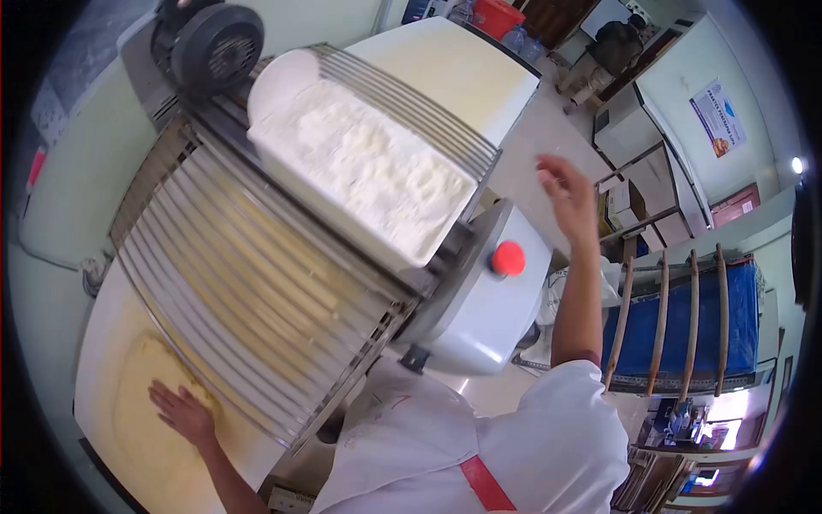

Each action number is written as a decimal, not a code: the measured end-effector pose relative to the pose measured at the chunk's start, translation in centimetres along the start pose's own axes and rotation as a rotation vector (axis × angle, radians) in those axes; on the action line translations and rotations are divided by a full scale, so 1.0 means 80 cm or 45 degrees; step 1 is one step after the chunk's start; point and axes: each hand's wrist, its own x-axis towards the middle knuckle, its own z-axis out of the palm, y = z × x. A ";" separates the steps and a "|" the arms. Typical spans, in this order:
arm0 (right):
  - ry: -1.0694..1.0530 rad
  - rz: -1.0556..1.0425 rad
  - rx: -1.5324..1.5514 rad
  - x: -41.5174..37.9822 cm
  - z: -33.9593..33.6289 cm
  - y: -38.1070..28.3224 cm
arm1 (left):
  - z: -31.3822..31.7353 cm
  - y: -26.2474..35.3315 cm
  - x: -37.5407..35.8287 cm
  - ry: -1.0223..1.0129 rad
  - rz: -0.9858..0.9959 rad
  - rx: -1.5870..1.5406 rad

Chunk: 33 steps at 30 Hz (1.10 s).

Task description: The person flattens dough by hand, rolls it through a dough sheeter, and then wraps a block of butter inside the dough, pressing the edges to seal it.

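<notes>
- Fingers of the left hand [181, 414] are spread flat on the dough sheet [150, 428] at lower left; nothing is gripped.
- The right hand [567, 195] is raised open and empty at centre right, well apart from the dough.
- The sheet's far end is hidden under the guard grille [257, 291].
- The red button [508, 258] lies nearer the right hand.

Blue rack [681, 321] nr poster'd wall [685, 103]

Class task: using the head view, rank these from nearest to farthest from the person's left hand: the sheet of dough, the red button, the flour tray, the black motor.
1. Sheet of dough, under the left hand.
2. Red button, on the machine's right side.
3. Flour tray, on top of the machine.
4. Black motor, top left, far end.
</notes>
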 end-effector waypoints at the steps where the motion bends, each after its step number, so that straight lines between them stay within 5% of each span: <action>1: -0.204 0.074 0.141 0.010 0.011 0.044 | 0.003 0.003 0.002 0.002 -0.006 0.010; 5: -0.947 0.046 0.800 0.026 0.082 0.125 | -0.026 0.019 -0.001 -0.084 -0.010 0.035; 7: -0.907 0.217 1.378 0.009 0.091 0.122 | 0.028 -0.033 0.017 -0.076 0.138 0.085; 8: -0.783 0.301 1.484 -0.004 0.102 0.120 | 0.073 -0.062 0.009 0.184 0.220 -0.108; 9: -0.692 0.407 1.586 -0.013 0.115 0.122 | 0.071 -0.052 -0.003 0.349 0.041 -0.611; 11: -0.777 0.460 2.018 -0.017 0.122 0.125 | 0.010 0.009 -0.074 0.526 -0.248 -0.984; 12: -0.684 0.656 1.972 -0.023 0.119 0.114 | -0.038 0.059 -0.118 0.656 -0.304 -1.140; 13: -0.928 0.492 1.943 -0.008 0.131 0.149 | -0.036 0.075 -0.163 0.820 -0.218 -1.314; 14: -1.102 0.486 2.092 -0.002 0.131 0.164 | -0.091 0.130 -0.218 0.754 -0.481 -1.056; 16: -1.016 0.612 1.780 0.015 0.161 0.182 | -0.123 0.189 -0.311 0.819 -0.553 -1.568; 20: -1.128 0.373 1.488 0.024 0.147 0.191 | -0.156 0.312 -0.483 0.182 -0.822 -1.906; 22: -1.234 0.265 1.460 0.028 0.139 0.178 | -0.173 0.404 -0.526 -0.023 -0.493 -2.092; 24: -1.333 0.109 1.486 0.034 0.148 0.180 | -0.218 0.507 -0.535 0.110 0.061 -1.770; 26: -1.416 -0.011 1.518 0.045 0.149 0.181 | -0.221 0.599 -0.539 0.251 -0.122 -1.817; 28: -1.489 -0.118 1.525 0.045 0.148 0.173 | -0.183 0.657 -0.548 0.299 -0.566 -1.870; 31: -1.569 -0.089 1.591 0.045 0.144 0.165 | -0.170 0.698 -0.535 0.590 -0.860 -1.655; 33: -1.655 -0.109 1.612 0.049 0.140 0.168 | -0.192 0.740 -0.528 0.591 -1.140 -1.879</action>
